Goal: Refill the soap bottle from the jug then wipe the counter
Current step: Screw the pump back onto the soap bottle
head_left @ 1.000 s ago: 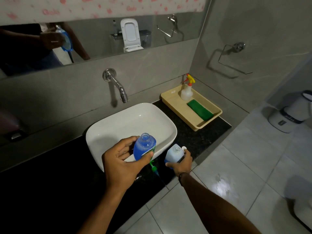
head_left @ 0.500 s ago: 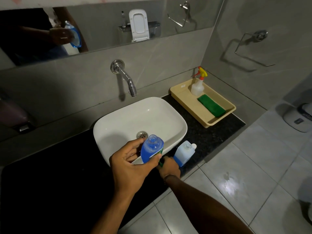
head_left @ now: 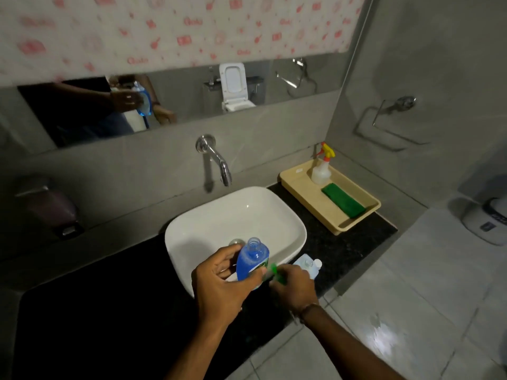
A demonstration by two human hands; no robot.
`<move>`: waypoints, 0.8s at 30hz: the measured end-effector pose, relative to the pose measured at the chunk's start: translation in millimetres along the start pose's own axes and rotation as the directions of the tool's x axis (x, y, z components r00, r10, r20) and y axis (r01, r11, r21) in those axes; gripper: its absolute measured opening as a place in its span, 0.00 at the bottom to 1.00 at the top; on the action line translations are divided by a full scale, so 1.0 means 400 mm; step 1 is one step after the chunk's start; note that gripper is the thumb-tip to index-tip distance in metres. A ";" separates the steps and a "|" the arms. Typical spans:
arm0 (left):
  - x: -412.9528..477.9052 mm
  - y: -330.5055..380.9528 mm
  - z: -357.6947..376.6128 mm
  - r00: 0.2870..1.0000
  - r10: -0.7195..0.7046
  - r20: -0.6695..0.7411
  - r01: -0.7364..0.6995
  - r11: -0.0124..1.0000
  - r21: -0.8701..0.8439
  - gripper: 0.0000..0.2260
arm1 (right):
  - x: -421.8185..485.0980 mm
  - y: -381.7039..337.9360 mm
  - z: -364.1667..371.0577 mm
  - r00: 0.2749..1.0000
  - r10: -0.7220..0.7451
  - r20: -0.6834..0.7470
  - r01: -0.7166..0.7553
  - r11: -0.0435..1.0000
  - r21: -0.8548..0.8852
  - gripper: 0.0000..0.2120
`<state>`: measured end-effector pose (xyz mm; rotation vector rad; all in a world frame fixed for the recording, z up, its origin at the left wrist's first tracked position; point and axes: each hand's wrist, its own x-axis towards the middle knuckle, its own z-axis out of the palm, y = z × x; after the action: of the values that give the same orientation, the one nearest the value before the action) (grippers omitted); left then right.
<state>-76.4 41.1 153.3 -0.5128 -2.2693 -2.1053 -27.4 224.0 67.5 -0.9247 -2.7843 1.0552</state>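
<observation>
My left hand (head_left: 219, 281) grips the soap bottle (head_left: 251, 259), which is uncapped, holds blue liquid and is tilted over the front rim of the white basin (head_left: 288, 218). My right hand (head_left: 293, 286) pinches the green pump top (head_left: 275, 272) right beside the bottle. The pale blue jug (head_left: 308, 266) with its white cap stands on the black counter (head_left: 329, 242) just right of the basin, partly hidden behind my right hand. A green cloth (head_left: 343, 200) lies in the beige tray (head_left: 296, 182) at the counter's right end.
A spray bottle (head_left: 321, 168) stands in the tray's far corner. A chrome tap (head_left: 216, 160) juts from the wall over the basin. A wall dispenser (head_left: 52, 207) hangs at the left. The mirror shows my hands. Grey floor tiles lie to the right with a white bin (head_left: 485, 220).
My right hand let go of the jug, which now stands on the counter, and picked up the green pump top beside the bottle. The view tilted upward.
</observation>
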 end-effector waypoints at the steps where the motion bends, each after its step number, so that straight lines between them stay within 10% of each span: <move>1: 0.003 0.012 -0.006 1.000 0.015 0.003 -0.015 1.000 0.001 0.23 | -0.018 -0.029 -0.054 0.997 -0.037 -0.064 0.039 0.998 0.039 0.12; 14: 0.038 0.144 -0.035 0.996 0.071 0.062 -0.072 0.997 0.010 0.21 | -0.225 -0.495 -0.584 0.822 -0.292 -0.488 0.569 0.446 0.691 0.13; 24: 0.037 0.203 -0.047 0.988 0.135 0.078 -0.140 0.988 0.060 0.20 | -0.220 -0.521 -0.524 0.813 -0.365 -0.453 0.582 0.524 0.622 0.12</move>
<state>-75.1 29.9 237.2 -0.7329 -2.2592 -1.9724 -17.0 177.8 372.2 -0.1341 -1.8546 1.5827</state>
